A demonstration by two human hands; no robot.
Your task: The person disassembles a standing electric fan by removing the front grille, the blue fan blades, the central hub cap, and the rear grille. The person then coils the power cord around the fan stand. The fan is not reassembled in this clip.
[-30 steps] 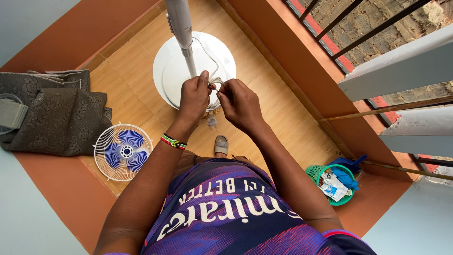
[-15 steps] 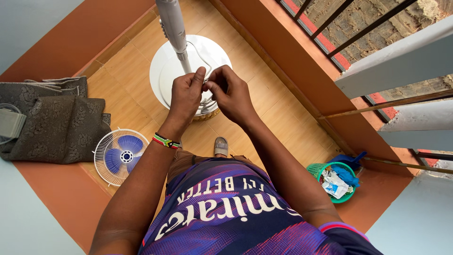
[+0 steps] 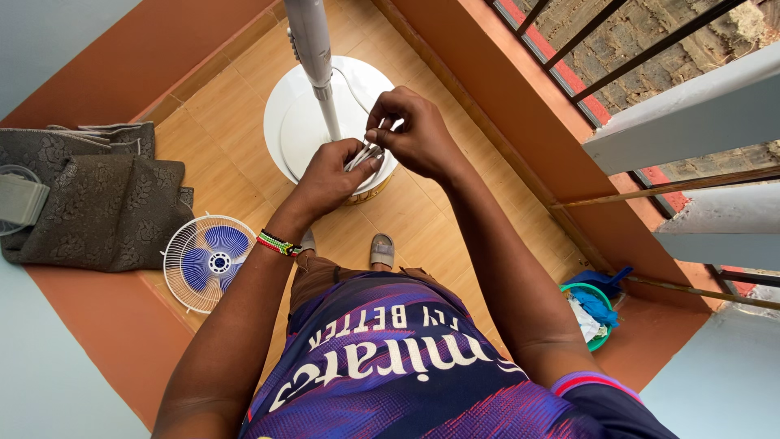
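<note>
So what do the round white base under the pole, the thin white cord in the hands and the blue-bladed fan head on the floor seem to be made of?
The round white base looks like smooth moulded plastic with a faint sheen. The thin white cord, bunched in the left hand and pinched by the right hand, bends like flexible plastic-sheathed cable. The fan head shows a fine white wire grille, probably coated metal, over translucent blue plastic blades.

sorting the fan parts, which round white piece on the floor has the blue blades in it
The wire fan guard lying flat by the grey cloth, left of the person. The round base under the pole is solid white, without blades.
</note>
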